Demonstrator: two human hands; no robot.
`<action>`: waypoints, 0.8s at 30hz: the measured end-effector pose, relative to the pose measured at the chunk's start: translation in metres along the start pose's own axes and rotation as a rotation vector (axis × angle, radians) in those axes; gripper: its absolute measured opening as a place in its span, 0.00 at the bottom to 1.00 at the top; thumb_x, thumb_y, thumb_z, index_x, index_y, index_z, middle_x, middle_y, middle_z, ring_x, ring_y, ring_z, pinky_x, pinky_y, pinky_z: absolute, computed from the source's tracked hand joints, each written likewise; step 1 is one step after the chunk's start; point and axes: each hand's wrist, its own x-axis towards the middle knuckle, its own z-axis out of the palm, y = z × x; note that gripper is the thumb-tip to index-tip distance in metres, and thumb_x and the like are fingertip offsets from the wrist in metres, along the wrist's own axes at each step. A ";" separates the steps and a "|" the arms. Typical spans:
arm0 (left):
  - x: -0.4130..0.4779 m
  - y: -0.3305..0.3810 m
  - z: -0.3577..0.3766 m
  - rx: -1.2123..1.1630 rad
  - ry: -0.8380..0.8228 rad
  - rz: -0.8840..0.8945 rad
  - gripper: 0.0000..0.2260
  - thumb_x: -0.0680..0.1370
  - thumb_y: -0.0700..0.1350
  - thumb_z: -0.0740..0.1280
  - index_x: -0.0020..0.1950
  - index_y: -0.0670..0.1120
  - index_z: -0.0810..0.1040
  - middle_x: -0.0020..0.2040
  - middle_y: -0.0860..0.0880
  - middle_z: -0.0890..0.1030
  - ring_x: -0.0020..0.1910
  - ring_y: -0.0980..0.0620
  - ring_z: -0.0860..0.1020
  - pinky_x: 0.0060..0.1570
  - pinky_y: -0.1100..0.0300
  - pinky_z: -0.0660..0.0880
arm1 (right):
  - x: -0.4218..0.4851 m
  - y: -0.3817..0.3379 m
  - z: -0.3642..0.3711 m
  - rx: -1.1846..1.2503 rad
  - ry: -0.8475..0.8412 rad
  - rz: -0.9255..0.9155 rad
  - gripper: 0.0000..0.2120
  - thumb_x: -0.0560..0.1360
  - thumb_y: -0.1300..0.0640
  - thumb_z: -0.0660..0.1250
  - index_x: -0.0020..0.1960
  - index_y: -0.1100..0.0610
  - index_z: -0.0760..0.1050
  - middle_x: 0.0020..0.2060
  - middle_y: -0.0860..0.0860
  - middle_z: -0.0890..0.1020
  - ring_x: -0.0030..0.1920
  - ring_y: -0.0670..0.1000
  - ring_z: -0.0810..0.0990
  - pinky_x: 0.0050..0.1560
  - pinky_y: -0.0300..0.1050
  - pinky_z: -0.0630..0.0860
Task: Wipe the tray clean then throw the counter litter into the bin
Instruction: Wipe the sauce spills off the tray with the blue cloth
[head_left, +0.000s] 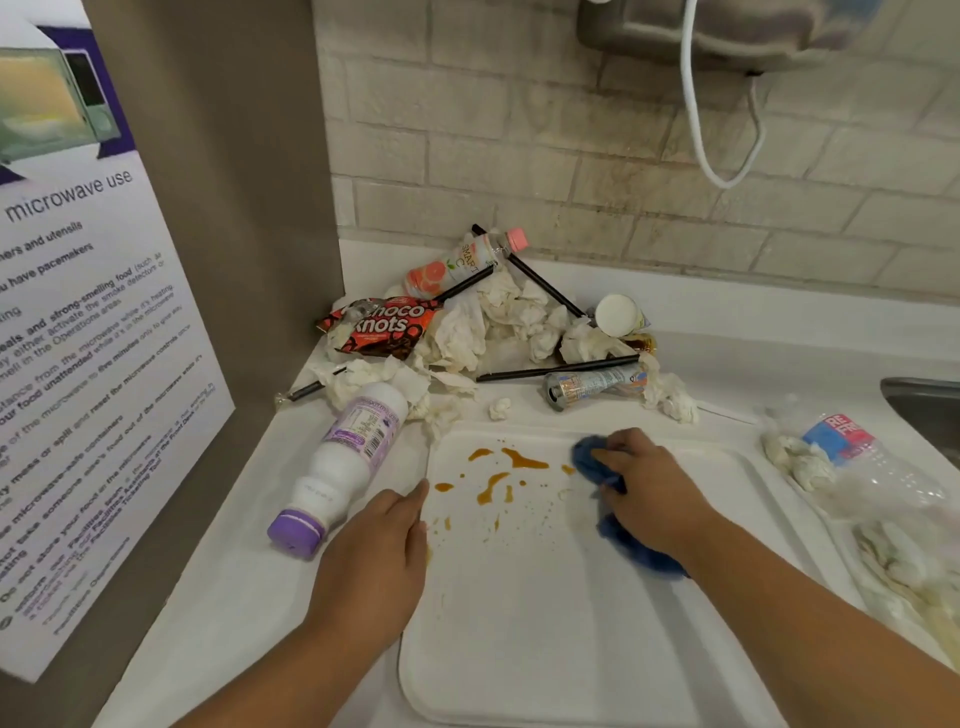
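A white tray (545, 623) lies on the counter in front of me, with orange-brown sauce stains (498, 478) across its far half. My right hand (649, 493) holds a blue cloth (589, 460) down on the tray, just right of the stains. My left hand (379, 545) lies flat on the tray's left edge, fingers straight. Litter is piled behind the tray: crumpled tissues (493, 322), a Choco Knots wrapper (384, 327), an orange drink bottle (457, 265), black straws (556, 369) and a crushed can (597, 387).
A white bottle with a purple cap (337, 467) lies left of the tray. A crushed clear plastic bottle (872, 462) and stained tissues (904, 571) lie to the right. A sink edge (924, 400) shows far right. A microwave notice (78, 338) hangs on the left wall.
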 end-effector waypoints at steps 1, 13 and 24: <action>0.000 0.000 0.000 -0.004 0.000 0.003 0.20 0.81 0.48 0.55 0.73 0.54 0.65 0.56 0.56 0.75 0.51 0.56 0.75 0.48 0.65 0.71 | 0.001 -0.005 -0.002 0.044 -0.042 -0.071 0.19 0.75 0.61 0.62 0.64 0.51 0.74 0.64 0.46 0.67 0.60 0.51 0.72 0.56 0.35 0.68; -0.001 0.001 0.000 -0.018 0.010 0.006 0.21 0.81 0.48 0.54 0.74 0.55 0.62 0.58 0.56 0.74 0.53 0.56 0.75 0.49 0.66 0.69 | -0.011 -0.023 -0.005 0.157 -0.114 -0.282 0.17 0.75 0.64 0.64 0.61 0.51 0.78 0.57 0.44 0.70 0.56 0.43 0.71 0.57 0.28 0.65; -0.001 0.001 0.002 0.011 0.017 -0.004 0.20 0.81 0.49 0.54 0.74 0.54 0.63 0.61 0.56 0.74 0.55 0.55 0.75 0.50 0.64 0.70 | -0.027 -0.036 0.004 0.320 -0.136 -0.313 0.16 0.74 0.68 0.64 0.57 0.54 0.81 0.50 0.38 0.72 0.53 0.35 0.74 0.53 0.23 0.66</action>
